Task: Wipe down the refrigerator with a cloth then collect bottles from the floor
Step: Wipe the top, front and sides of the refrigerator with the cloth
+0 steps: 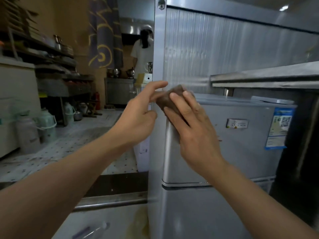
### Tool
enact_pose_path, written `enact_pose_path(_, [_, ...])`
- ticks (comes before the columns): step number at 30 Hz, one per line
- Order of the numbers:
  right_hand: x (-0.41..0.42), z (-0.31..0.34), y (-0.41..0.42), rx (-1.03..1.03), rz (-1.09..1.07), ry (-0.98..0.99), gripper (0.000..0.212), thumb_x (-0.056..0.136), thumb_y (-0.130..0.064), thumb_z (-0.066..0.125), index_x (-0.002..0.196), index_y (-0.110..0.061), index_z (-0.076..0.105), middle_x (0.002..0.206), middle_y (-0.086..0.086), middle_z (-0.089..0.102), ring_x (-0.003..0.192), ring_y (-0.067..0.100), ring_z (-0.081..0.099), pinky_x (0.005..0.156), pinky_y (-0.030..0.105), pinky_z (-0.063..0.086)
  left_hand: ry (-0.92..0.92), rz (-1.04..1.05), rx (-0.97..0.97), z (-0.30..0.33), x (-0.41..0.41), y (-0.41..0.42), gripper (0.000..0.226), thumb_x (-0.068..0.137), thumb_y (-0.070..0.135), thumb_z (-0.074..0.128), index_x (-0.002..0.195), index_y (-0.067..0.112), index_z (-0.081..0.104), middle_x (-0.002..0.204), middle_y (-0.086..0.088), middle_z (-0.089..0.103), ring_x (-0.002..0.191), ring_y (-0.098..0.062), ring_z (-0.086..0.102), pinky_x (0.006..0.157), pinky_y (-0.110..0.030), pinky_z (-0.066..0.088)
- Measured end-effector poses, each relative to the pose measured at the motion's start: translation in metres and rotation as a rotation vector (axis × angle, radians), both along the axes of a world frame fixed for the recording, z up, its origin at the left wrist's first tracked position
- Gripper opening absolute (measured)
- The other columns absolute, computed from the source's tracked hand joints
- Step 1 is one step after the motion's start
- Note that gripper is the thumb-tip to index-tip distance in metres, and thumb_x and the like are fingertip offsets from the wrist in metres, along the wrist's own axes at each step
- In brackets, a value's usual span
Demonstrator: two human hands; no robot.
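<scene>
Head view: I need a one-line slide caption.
Right hand presses a brown cloth against the silver refrigerator's top corner, left hand open alongside.

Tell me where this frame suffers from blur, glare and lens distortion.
Head view: motion blur smears the brown cloth under the right hand; ceiling-light glare on the upper steel panel; wide-angle bending curves the silver refrigerator edges; the dim shelves at left are soft.
</scene>
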State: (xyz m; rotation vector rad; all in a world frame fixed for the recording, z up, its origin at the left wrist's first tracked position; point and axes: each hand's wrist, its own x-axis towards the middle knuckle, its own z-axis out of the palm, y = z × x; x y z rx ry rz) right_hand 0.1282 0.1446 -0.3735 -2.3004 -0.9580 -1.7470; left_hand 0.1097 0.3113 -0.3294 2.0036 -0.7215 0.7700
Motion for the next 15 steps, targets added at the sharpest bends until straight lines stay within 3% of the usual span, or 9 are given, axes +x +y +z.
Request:
enact_pose_path(3, [0.008, -0.011, 0.001, -0.031, 0.044, -0.058, 0.046, 0.086, 0.005, 0.049, 0.131, -0.005, 0.055, 0.146, 0.013, 0.043, 0.140, 0.034, 0.025, 0.105, 0.055, 0.037, 0.041, -0.007, -0.049, -0.002, 0.005, 0.009, 0.072, 0.077, -0.020, 0.039, 0.130, 0.030, 0.040, 0.121, 0.017, 0.059, 0.120, 0.004, 0.048, 0.102, -0.029, 0.040])
enact_pose_path(5, [0.015, -0.030, -0.003, -0.124, 0.030, -0.110, 0.057, 0.078, 0.004, 0.058, 0.133, -0.008, 0.050, 0.147, 0.010, 0.041, 0.139, 0.030, 0.027, 0.110, 0.053, 0.033, 0.065, -0.002, -0.054, -0.006, 0.003, 0.014, 0.069, 0.080, -0.020, 0.040, 0.130, 0.028, 0.040, 0.123, 0.015, 0.058, 0.122, 0.002, 0.047, 0.105, -0.039, 0.040])
enact_pose_path(7, [0.016, -0.062, -0.004, -0.246, -0.017, -0.091, 0.071, 0.068, -0.001, 0.063, 0.135, -0.013, 0.042, 0.147, 0.005, 0.034, 0.141, 0.026, 0.025, 0.115, 0.046, 0.025, 0.073, 0.030, -0.022, -0.010, -0.001, 0.015, 0.069, 0.081, -0.018, 0.040, 0.132, 0.028, 0.040, 0.126, 0.016, 0.055, 0.122, 0.003, 0.045, 0.105, -0.033, 0.039])
enact_pose_path(10, [0.011, -0.120, -0.007, -0.399, -0.028, -0.029, 0.059, 0.076, -0.011, 0.059, 0.133, -0.017, 0.045, 0.148, 0.002, 0.032, 0.144, 0.025, 0.020, 0.116, 0.043, 0.021, 0.053, 0.081, 0.029, -0.013, -0.008, 0.010, 0.072, 0.080, -0.015, 0.040, 0.134, 0.033, 0.039, 0.130, 0.021, 0.049, 0.122, 0.006, 0.040, 0.096, -0.013, 0.031])
enact_pose_path(12, [0.009, -0.140, -0.017, -0.441, -0.012, -0.012, 0.047, 0.088, -0.012, 0.047, 0.134, -0.018, 0.047, 0.150, 0.000, 0.032, 0.145, 0.023, 0.020, 0.117, 0.041, 0.020, 0.049, 0.085, 0.051, -0.013, -0.012, 0.003, 0.072, 0.082, -0.012, 0.040, 0.134, 0.038, 0.038, 0.133, 0.018, 0.043, 0.122, 0.006, 0.036, 0.096, -0.013, 0.028])
enact_pose_path(15, [0.009, -0.126, -0.027, -0.453, -0.050, -0.012, 0.057, 0.085, -0.011, 0.042, 0.142, -0.021, 0.039, 0.154, -0.001, 0.026, 0.145, 0.022, 0.019, 0.116, 0.041, 0.019, 0.044, 0.091, 0.072, -0.010, -0.013, -0.008, 0.069, 0.085, -0.008, 0.039, 0.133, 0.042, 0.040, 0.125, 0.015, 0.039, 0.115, 0.005, 0.034, 0.097, -0.023, 0.032])
